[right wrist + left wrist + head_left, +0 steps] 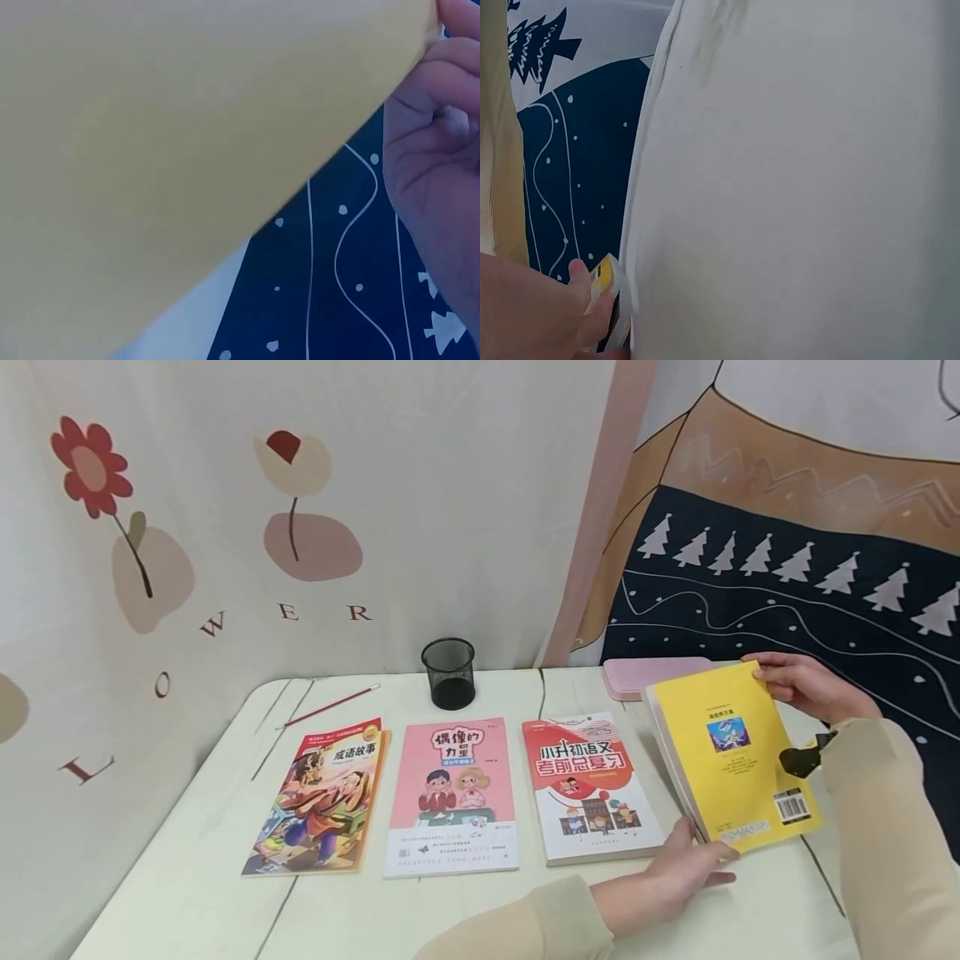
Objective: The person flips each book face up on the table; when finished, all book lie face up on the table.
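Note:
A yellow book [731, 777], its back cover with a small blue picture and a barcode facing up, is tilted at the right of the table. My right hand [813, 687] grips its top right corner; in the right wrist view that hand [442, 127] pinches the edge of the yellow cover [187, 150]. At the bottom left corner my left hand [675, 877] holds the book between thumb and fingers. The left wrist view shows the left hand [540, 311] at the book's corner [604, 276].
Left of the yellow book lie a red-and-white book [592, 802], a pink book [453, 810] and a colourful storybook [318, 810] in a row. Behind them are a black mesh pen holder [452, 685], a red pencil [330, 706] and a pink case [630, 677]. Printed curtains border the table.

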Motion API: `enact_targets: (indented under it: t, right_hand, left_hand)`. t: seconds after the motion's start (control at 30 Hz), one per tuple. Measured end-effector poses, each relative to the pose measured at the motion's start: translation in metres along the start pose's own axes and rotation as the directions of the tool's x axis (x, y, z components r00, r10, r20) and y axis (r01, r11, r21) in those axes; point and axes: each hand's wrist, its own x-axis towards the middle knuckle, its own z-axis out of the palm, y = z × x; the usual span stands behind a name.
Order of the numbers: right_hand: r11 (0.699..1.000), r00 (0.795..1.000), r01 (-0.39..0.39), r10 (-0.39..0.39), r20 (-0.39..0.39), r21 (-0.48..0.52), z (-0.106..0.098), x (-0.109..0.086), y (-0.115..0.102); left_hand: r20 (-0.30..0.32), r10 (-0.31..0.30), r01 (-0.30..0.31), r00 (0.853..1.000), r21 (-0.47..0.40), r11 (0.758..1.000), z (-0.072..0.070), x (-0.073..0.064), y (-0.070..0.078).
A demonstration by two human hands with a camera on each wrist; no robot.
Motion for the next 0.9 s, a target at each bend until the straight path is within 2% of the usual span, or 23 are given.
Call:
enact_targets:
  t: [0.13,0.27,0.37,0.5,0.67,0.77,0.9]
  right_hand:
    - [1.0,1.0,-0.004,0.005,-0.018,0.014,-0.001,-0.0006,0.0024]
    - [1.0,0.999,-0.019,0.019,-0.04,0.008,0.0003,0.0012,0.0047]
    - [0.999,1.0,-0.016,0.017,-0.022,0.04,0.0013,0.0024,0.0058]
    - [0.995,0.999,-0.03,0.031,-0.012,0.096,0.002,0.0025,0.0074]
    - [0.995,0.999,-0.049,0.051,-0.017,0.09,0.0022,0.0021,0.0075]
    - [0.997,0.998,-0.063,0.064,-0.023,0.053,0.0028,0.0031,0.006]
    - [0.992,0.994,-0.098,0.094,-0.06,-0.076,0.0046,0.0052,0.0054]
  left_hand:
    - [-0.039,0.001,-0.003,0.999,-0.045,0.999,-0.0003,-0.0002,0.0004]
    - [0.013,-0.003,0.004,1.0,-0.077,0.997,-0.0021,-0.0001,-0.0005]
    - [0.043,0.014,-0.009,0.999,-0.109,0.994,-0.0023,0.0006,-0.0012]
    - [0.029,0.029,-0.024,0.999,-0.155,0.988,-0.0019,0.0013,-0.002]
    - [0.029,0.015,-0.009,0.999,-0.212,0.977,-0.0035,0.0003,-0.0013]
    - [0.008,0.033,-0.03,0.999,-0.233,0.972,-0.0038,0.0007,-0.0009]
    - [-0.016,0.063,-0.065,0.998,-0.223,0.973,-0.004,0.0008,-0.0002]
